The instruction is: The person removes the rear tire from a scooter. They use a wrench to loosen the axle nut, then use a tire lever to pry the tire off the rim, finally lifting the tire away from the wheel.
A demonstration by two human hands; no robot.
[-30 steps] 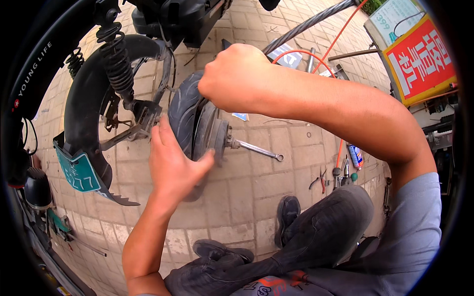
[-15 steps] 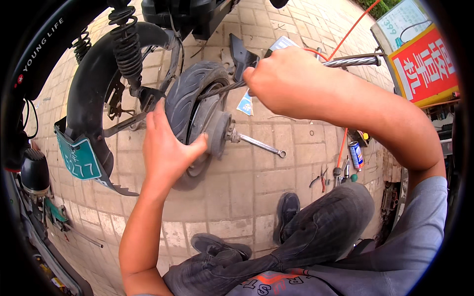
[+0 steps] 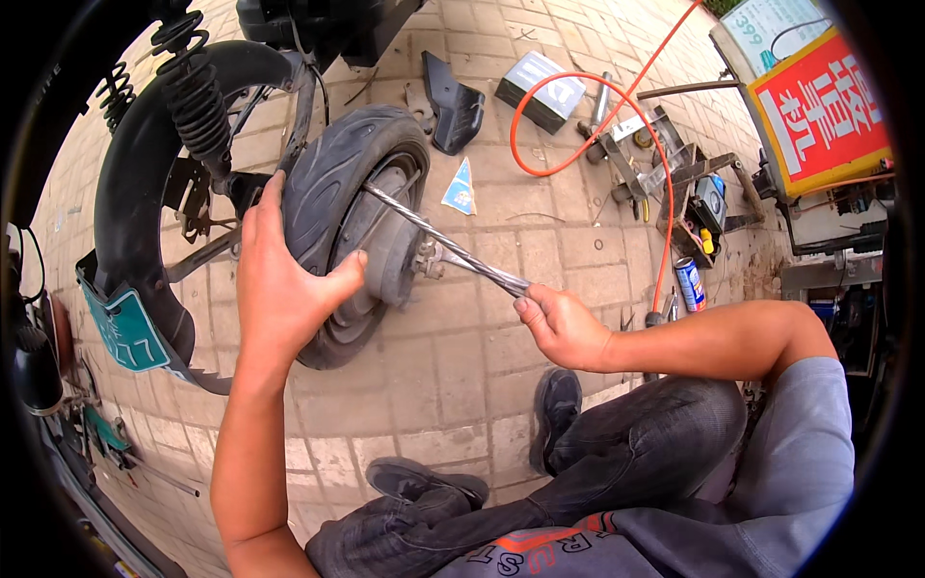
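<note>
A scooter wheel stands upright on the paving, with its black tyre (image 3: 318, 183) partly around the rim and hub (image 3: 390, 260). My left hand (image 3: 275, 284) grips the tyre's near side, fingers on the tread and thumb toward the hub. My right hand (image 3: 568, 329) is closed around the end of a twisted steel tyre lever (image 3: 434, 229). The lever's far tip sits between tyre and rim at the wheel's upper part. A wrench (image 3: 434, 252) at the axle is mostly hidden behind the lever.
Left of the wheel are the scooter's rear mudguard (image 3: 120, 193), shock absorber (image 3: 193, 106) and green plate (image 3: 125, 332). A black plastic part (image 3: 451, 106), a box (image 3: 541, 89), an orange hose (image 3: 665, 222), a tool tray (image 3: 699, 197) and a spray can (image 3: 690, 282) lie beyond and right.
My right hand has swung the lever from the far side down toward me and right. The view has shifted, and my left hand stays on the tyre.
</note>
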